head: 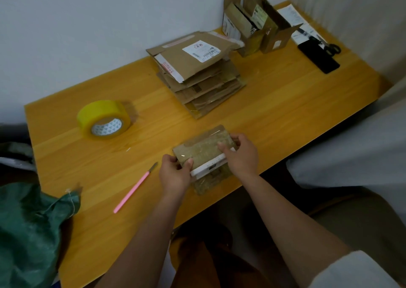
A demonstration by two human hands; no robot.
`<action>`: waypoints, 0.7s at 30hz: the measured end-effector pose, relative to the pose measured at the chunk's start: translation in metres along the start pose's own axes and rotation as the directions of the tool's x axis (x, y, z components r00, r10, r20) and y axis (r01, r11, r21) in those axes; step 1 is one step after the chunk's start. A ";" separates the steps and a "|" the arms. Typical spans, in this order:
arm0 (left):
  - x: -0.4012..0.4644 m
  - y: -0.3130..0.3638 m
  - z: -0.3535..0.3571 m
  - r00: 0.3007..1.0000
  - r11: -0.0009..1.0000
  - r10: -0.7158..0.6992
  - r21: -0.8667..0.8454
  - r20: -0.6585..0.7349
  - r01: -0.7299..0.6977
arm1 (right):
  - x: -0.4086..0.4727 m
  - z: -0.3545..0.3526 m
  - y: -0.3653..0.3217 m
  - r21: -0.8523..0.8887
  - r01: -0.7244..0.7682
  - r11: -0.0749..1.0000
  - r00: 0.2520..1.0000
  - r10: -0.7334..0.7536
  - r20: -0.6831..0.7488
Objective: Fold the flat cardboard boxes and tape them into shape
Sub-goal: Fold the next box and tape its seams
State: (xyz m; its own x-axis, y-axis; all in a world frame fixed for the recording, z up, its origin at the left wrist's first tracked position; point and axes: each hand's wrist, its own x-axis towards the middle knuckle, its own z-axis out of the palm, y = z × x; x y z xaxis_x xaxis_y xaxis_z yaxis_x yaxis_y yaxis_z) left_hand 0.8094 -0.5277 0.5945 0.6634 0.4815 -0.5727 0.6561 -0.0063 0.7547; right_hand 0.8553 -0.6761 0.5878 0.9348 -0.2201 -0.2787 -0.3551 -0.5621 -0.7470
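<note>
A small brown cardboard box point(204, 151), partly folded and covered in old clear tape with a white label strip, sits near the table's front edge. My left hand point(174, 173) grips its left end, thumb on top. My right hand point(241, 153) holds its right end, fingers curled over the top face. A stack of flat cardboard boxes point(197, 72) lies at the middle back of the table. A yellow roll of tape point(103, 119) lies to the left. A pink craft knife point(134, 188) rests left of my left hand.
Folded boxes point(257, 23) stand upright at the back right by the wall. Black scissors point(331, 48), a dark phone point(318, 56) and papers lie at the far right. A green woven bag point(28, 228) covers the front left corner. The wooden table point(285, 94) ends just under my hands.
</note>
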 end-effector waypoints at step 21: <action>0.016 0.005 -0.005 0.998 0.996 -0.046 -0.075 0.030 0.048 | 0.018 0.004 -0.005 0.108 -0.039 0.993 0.991 0.025 0.135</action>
State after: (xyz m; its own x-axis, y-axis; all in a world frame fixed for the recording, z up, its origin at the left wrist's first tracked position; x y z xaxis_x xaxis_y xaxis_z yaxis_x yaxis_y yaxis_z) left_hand 0.8216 -0.5160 0.5902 0.6432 0.4547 -0.6161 0.6584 0.0823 0.7481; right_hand 0.8741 -0.6745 0.5838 0.9183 -0.1240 -0.3760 -0.3886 -0.4639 -0.7961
